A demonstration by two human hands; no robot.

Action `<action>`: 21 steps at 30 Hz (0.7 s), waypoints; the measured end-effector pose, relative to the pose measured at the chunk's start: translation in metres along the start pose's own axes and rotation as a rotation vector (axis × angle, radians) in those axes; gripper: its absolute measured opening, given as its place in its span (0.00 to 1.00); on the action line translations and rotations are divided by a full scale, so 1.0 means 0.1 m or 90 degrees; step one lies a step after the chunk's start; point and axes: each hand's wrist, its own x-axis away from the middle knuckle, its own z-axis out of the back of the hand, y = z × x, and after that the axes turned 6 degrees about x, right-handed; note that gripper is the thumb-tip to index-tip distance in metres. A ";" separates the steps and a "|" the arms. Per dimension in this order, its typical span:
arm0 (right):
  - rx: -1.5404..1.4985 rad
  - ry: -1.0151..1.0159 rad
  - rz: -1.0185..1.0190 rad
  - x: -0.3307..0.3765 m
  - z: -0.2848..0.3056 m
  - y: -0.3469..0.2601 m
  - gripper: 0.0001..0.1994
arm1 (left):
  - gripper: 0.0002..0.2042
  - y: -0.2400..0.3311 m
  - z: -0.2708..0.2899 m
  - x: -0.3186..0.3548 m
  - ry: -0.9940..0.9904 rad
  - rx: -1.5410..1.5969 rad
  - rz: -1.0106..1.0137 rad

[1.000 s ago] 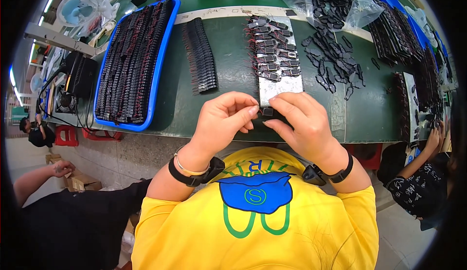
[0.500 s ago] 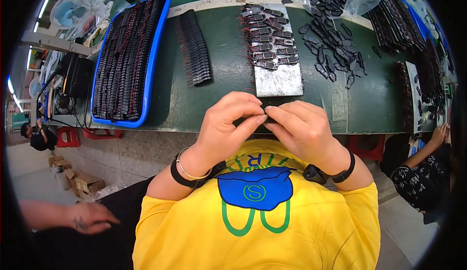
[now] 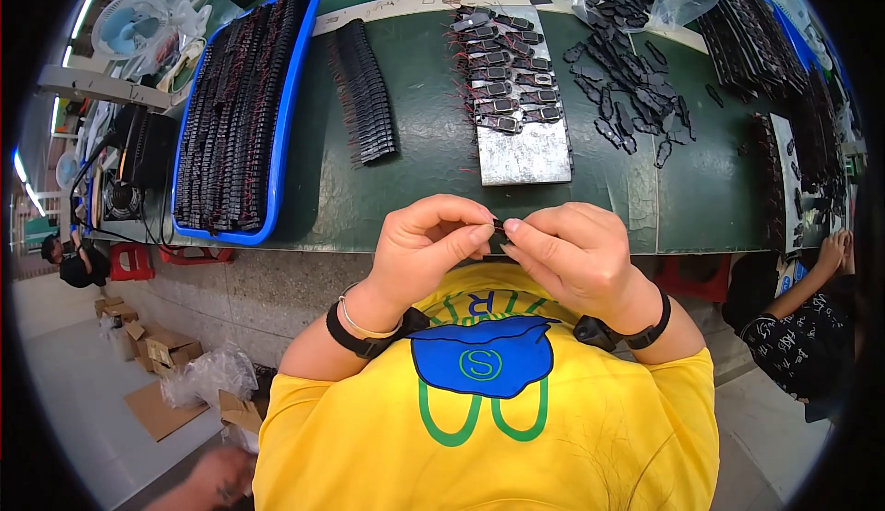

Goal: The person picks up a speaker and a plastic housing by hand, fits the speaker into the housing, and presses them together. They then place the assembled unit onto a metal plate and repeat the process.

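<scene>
At the near table edge, my left hand (image 3: 431,242) and my right hand (image 3: 579,246) meet with thumbs and fingers pinched round a small black part (image 3: 499,227). Fingertips cover most of it, so its exact shape is hidden. Just beyond lies a metal plate (image 3: 525,161), bare at its near end. Black oblong modules with red wires (image 3: 499,89) sit on the plate in two columns. To its left, a long row of similar stacked black modules (image 3: 371,96) rests on the green table. Loose flat black frames (image 3: 631,96) are scattered to its right.
A blue tray (image 3: 277,184) packed with black, red-wired modules stands at the left. Clear plastic bags (image 3: 690,0) lie at the back right. A second metal plate (image 3: 786,179) is near another person (image 3: 802,331) at the right. Cardboard boxes (image 3: 166,345) are on the floor.
My fingertips have parted slightly and lowered, showing more of the black part between them. Another person's arm at the lower left has moved down, uncovering boxes and plastic on the floor.
</scene>
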 end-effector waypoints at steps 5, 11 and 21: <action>0.029 -0.005 0.016 0.02 0.01 0.01 0.15 | 0.06 0.04 0.01 0.00 0.042 0.122 0.185; 0.065 0.004 0.048 0.04 -0.01 -0.01 0.14 | 0.08 0.13 -0.06 -0.06 0.034 -0.006 0.259; 0.064 0.015 0.052 0.09 0.00 0.00 0.12 | 0.07 0.22 -0.08 -0.06 0.039 -0.014 0.304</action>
